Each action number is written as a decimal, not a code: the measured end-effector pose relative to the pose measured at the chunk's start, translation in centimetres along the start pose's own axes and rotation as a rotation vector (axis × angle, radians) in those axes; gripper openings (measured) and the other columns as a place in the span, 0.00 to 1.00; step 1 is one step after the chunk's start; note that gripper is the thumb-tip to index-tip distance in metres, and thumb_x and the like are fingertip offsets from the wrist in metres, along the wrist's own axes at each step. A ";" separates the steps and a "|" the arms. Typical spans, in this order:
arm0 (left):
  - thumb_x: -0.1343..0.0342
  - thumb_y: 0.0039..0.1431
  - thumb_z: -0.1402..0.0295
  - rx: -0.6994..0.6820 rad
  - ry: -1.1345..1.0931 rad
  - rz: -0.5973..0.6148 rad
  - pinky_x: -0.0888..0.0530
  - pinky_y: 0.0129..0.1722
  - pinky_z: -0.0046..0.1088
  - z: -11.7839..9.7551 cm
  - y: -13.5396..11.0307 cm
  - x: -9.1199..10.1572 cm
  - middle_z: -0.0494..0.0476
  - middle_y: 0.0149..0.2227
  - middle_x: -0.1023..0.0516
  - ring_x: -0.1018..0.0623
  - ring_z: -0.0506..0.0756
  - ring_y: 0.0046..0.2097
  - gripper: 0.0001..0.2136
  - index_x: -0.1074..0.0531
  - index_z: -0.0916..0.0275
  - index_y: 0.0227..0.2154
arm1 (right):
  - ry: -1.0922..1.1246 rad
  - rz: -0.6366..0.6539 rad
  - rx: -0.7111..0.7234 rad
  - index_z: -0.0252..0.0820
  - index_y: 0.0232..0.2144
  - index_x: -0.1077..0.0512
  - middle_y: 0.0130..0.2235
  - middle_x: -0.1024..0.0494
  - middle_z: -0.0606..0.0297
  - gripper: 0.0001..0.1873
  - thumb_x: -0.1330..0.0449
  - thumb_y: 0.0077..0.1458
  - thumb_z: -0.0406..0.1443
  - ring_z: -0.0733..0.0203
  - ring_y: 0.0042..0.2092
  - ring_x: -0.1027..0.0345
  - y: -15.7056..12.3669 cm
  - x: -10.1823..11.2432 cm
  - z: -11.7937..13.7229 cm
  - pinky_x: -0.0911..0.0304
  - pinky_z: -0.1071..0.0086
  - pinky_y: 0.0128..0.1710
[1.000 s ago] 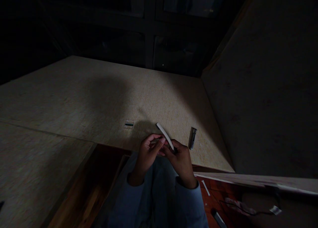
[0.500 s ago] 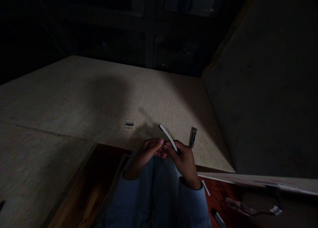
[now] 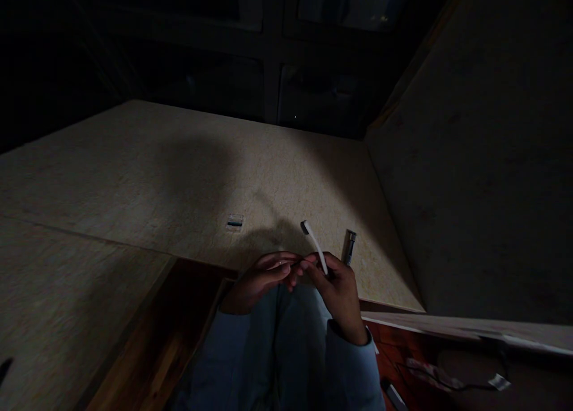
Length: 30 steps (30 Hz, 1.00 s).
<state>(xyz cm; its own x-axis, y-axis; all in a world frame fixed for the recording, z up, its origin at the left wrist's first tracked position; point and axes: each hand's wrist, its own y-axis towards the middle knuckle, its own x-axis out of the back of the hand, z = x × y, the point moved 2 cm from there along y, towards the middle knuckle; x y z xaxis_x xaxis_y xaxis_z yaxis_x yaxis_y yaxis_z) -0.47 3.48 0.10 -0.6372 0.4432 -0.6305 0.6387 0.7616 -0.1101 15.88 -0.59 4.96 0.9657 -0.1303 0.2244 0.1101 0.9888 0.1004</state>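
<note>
Low over the table's near edge, my right hand (image 3: 338, 285) is closed, with a white toothbrush (image 3: 319, 247) sticking up out of it. The brush has a slim curved handle, and its dark-bristled head points away to the upper left. My left hand (image 3: 264, 276) meets the right fingertips, its fingers bent together and thumb beside them. Something tiny may be between the fingertips; it is too dark to make out. Beyond the right hand lies a dark and silver razor handle (image 3: 350, 247). Left of the brush sits a small clear case (image 3: 234, 223) with a dark strip inside.
The pale table (image 3: 147, 160) runs back to dark window panes (image 3: 322, 94). A wall panel (image 3: 474, 178) rises along the right. Lower left is a wooden opening (image 3: 165, 339). On the reddish floor (image 3: 394, 351) at lower right lie a cable and other items.
The toothbrush has swung right and stands more upright, its head turned. My left fingers have straightened and reach further toward the right hand.
</note>
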 end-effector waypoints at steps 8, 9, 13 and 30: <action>0.36 0.59 0.63 -0.017 -0.695 -0.179 0.32 0.32 0.22 -0.4 1.4 -1.8 0.56 0.36 0.28 0.31 0.47 0.32 0.16 0.24 0.69 0.45 | -0.043 -0.121 -0.028 0.37 0.41 0.23 0.31 0.25 0.62 0.23 0.46 0.64 0.50 0.61 0.33 0.32 -0.2 0.6 0.2 0.38 0.71 0.33; 0.39 0.62 0.62 -0.001 -0.765 -0.193 0.33 0.31 0.22 -0.4 1.6 -2.0 0.56 0.36 0.28 0.31 0.46 0.32 0.15 0.25 0.69 0.45 | -0.051 -0.103 -0.048 0.37 0.40 0.24 0.28 0.27 0.64 0.24 0.48 0.65 0.51 0.62 0.31 0.34 -0.2 0.6 0.2 0.40 0.71 0.31; 0.50 0.70 0.59 0.048 -0.915 -0.219 0.34 0.30 0.22 -0.4 1.8 -2.6 0.56 0.36 0.28 0.31 0.47 0.31 0.16 0.26 0.68 0.40 | -0.069 0.022 -0.093 0.38 0.34 0.23 0.27 0.29 0.65 0.26 0.50 0.66 0.52 0.62 0.30 0.36 0.0 0.3 0.0 0.42 0.71 0.30; 0.43 0.66 0.62 0.094 -0.809 -0.221 0.36 0.28 0.22 -0.2 1.7 -3.4 0.50 0.31 0.32 0.34 0.44 0.27 0.12 0.27 0.62 0.48 | -0.097 0.137 -0.084 0.39 0.33 0.20 0.27 0.24 0.64 0.25 0.45 0.63 0.52 0.61 0.30 0.32 0.0 0.3 0.1 0.37 0.72 0.33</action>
<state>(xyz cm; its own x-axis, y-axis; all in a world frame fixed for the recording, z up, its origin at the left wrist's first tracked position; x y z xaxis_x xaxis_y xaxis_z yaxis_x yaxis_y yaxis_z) 2.65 3.33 2.16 -0.2688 -0.2140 -0.9391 0.5917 0.7327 -0.3363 16.11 -0.64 5.17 0.9463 0.0038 0.3234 0.0022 0.9998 -0.0184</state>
